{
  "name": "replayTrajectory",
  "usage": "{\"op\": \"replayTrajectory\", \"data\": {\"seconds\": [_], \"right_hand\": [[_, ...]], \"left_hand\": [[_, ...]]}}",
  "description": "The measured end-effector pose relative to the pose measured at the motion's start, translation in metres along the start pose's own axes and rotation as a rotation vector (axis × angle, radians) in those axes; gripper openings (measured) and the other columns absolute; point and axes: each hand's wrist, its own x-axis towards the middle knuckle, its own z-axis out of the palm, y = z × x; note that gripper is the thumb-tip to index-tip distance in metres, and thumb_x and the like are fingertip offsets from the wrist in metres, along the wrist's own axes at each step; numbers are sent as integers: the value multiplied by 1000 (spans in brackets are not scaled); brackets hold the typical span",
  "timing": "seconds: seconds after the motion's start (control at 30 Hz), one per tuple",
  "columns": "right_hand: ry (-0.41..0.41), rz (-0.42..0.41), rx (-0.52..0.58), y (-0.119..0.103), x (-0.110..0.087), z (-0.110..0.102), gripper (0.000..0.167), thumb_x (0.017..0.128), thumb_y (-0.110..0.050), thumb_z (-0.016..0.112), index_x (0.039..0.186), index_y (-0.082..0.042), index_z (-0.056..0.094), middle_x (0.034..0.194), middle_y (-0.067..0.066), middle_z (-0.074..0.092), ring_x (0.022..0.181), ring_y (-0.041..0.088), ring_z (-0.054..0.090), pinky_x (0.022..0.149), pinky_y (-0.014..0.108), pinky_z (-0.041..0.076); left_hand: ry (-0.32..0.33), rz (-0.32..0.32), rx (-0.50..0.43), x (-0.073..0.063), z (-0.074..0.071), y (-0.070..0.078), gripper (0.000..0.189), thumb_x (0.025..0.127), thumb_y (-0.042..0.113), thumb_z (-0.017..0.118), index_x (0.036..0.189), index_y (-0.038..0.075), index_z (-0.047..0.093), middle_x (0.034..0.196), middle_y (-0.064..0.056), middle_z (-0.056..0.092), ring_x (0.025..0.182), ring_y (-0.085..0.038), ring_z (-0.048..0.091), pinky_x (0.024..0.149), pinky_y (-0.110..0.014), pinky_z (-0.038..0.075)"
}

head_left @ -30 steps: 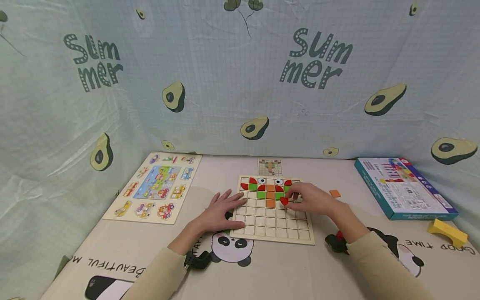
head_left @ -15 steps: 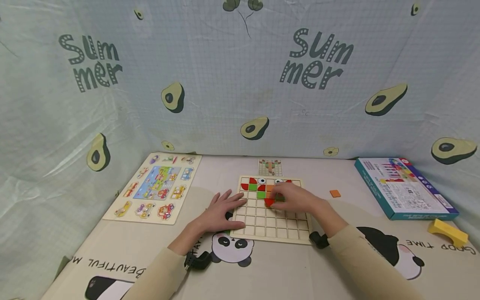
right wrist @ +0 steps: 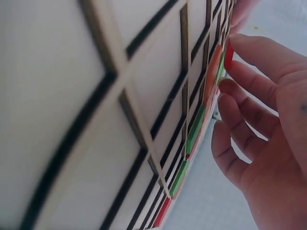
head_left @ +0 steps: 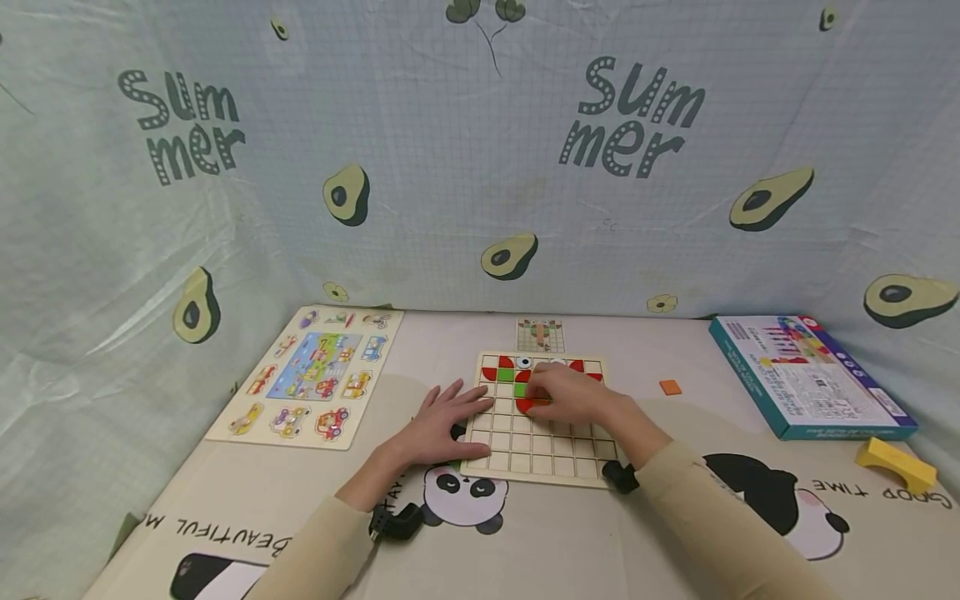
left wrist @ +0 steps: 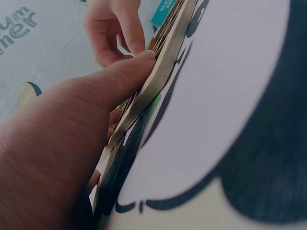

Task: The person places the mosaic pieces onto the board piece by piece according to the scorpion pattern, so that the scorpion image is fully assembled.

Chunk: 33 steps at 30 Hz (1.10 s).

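Note:
A wooden grid board (head_left: 543,443) lies in front of me, its upper rows set with red, green and orange tiles and a round eye tile (head_left: 523,362). My right hand (head_left: 572,394) pinches a red, round-edged tile (head_left: 522,407) between thumb and index finger, over the left-middle part of the grid; it hides some tiles behind it. The same red tile (right wrist: 229,53) shows edge-on at the fingertips in the right wrist view. My left hand (head_left: 446,425) rests with spread fingers on the board's left edge, and its thumb (left wrist: 127,74) lies across the rim in the left wrist view.
Behind the board lies a small pattern card (head_left: 540,335). A loose orange square tile (head_left: 670,387) lies to the right. Further right are a teal-edged box (head_left: 813,379) and a yellow arch block (head_left: 895,465). A vehicle picture puzzle (head_left: 307,375) lies at the left.
My right hand has moved left across the board with the red tile, from the right-middle squares to the left-middle ones. My left hand has stayed put.

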Motion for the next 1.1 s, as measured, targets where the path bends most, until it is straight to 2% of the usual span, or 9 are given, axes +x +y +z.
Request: {"op": "replayTrajectory", "data": {"seconds": [0.27,0.5,0.83,1.1], "right_hand": [[8,25,-11,-3,2,3,16,92,-23,76,103,-12,73,104,-1,58,92,18,53,83,33,50],[4,22,-24,-2,4,4,17,92,-25,76,103,-12,73,100,-2,57,88,17,53,82,32,49],[7,50,-47,-3,4,4,15,92,-25,77,99,-12,72,97,-2,56,86,17,52,79,31,49],[13,43,-13,-3,-1,0,14,92,-25,76,97,-13,71,95,-3,55,86,16,53,79,31,49]], "left_hand": [[4,-12,4,-1,2,-1,75,90,52,70,153,17,48,162,-4,34,153,-36,10,119,-60,1],[4,-26,4,0,3,-3,76,90,53,71,154,19,47,163,-2,32,153,-33,8,119,-58,0],[10,-9,4,0,3,-2,75,90,53,70,153,18,48,162,-4,34,153,-36,10,119,-60,1],[15,3,-7,-1,2,-2,75,90,52,71,152,16,49,161,-5,36,152,-38,11,118,-61,2]]}}
